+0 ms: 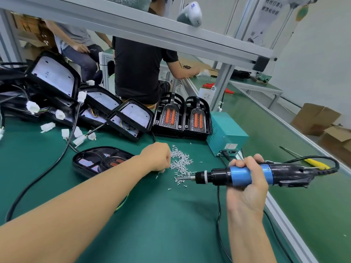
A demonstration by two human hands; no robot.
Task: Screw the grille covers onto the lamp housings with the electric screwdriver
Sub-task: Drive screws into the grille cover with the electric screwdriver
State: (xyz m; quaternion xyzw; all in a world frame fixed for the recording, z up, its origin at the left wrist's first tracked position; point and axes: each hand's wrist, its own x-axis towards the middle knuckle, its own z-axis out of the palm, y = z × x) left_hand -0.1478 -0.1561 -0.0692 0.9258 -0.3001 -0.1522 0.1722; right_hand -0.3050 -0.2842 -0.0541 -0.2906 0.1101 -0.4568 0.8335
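My right hand [247, 185] grips the blue and black electric screwdriver [252, 174], held level with its bit pointing left over the edge of a pile of small silver screws [181, 163]. My left hand [158, 157] reaches into the left side of that pile with its fingers curled down; what they hold is hidden. A black lamp housing [98, 162] with a grille cover and orange lenses lies flat just left of my left forearm, partly hidden by it. Two grille covers [182, 116] with orange lenses stand at the back.
Several open black housings [57, 78] with white connectors and cables are stacked at the back left. A teal power supply box [226, 133] stands at the right, near the bench's aluminium edge rail [284, 221]. Two seated people [140, 69] work behind the bench. A black cable [38, 179] crosses the green mat.
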